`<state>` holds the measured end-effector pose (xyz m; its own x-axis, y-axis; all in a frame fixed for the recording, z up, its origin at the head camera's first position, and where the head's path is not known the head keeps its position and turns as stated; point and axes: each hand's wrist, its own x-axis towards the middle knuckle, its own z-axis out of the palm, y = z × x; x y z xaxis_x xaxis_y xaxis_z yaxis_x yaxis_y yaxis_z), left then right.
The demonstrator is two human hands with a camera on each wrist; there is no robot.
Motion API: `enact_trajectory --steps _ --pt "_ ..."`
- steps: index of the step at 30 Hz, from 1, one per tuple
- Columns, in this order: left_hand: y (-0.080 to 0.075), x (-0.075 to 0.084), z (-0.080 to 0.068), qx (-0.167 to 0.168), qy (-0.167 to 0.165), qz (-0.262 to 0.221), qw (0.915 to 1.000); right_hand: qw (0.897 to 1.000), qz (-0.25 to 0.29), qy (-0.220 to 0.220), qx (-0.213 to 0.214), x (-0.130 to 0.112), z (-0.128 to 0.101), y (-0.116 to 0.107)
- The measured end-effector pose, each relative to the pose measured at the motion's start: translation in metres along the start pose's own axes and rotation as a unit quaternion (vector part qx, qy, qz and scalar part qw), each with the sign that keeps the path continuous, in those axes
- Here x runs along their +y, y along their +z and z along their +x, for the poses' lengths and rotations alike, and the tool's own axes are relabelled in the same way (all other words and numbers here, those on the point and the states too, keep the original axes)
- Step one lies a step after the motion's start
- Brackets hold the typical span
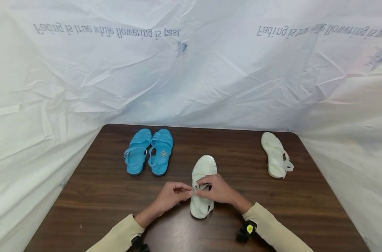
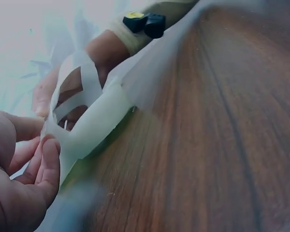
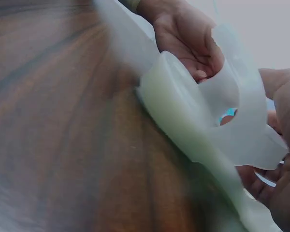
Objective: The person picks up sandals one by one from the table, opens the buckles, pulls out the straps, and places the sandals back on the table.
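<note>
The left grip (image 1: pixel 169 198) is pinching the ankle strap (image 3: pixel 253 111) of a white, glossy, plastic-looking openwork sandal (image 1: pixel 205 168) from the sandal's left side; the right grip (image 1: pixel 219 189) is closing thumb and fingers on the same strap from the sandal's right. Both are reaching in from cream-coloured fabric sleeves (image 1: pixel 123 232) on the sandal's near side. The sandal itself is resting sole down on a dark brown, wood-grained surface (image 1: pixel 99 203), its toe pointing away from the person. Beyond it to the left, two bright blue, plastic-looking strapped sandals (image 1: pixel 160 154) are lying side by side, toes also pointing away. Beyond it to the right, a second white, plastic-looking sandal (image 1: pixel 274 157) is lying well apart. Farthest beyond it, creased white sheeting (image 1: pixel 191 87) is hanging behind the surface, showing flipped dark lettering (image 1: pixel 107 30).
</note>
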<state>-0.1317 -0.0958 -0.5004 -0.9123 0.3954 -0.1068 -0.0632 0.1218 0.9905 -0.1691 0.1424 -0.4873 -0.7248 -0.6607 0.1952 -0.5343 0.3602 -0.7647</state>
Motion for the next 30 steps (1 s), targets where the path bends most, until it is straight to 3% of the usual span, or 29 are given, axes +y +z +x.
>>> enact_trajectory --steps 8,19,30 --pt "0.006 0.001 0.003 0.03 0.064 0.058 0.9958 0.999 0.034 0.017 0.01 -0.006 0.015 -0.009" --pt "0.01 -0.001 0.001 0.058 0.07 0.121 0.9885 0.999 0.018 0.023 -0.032 -0.008 0.015 -0.009" --pt "0.018 -0.001 0.006 0.092 0.094 0.147 0.9803 0.997 0.041 0.065 -0.01 -0.011 0.01 -0.005"
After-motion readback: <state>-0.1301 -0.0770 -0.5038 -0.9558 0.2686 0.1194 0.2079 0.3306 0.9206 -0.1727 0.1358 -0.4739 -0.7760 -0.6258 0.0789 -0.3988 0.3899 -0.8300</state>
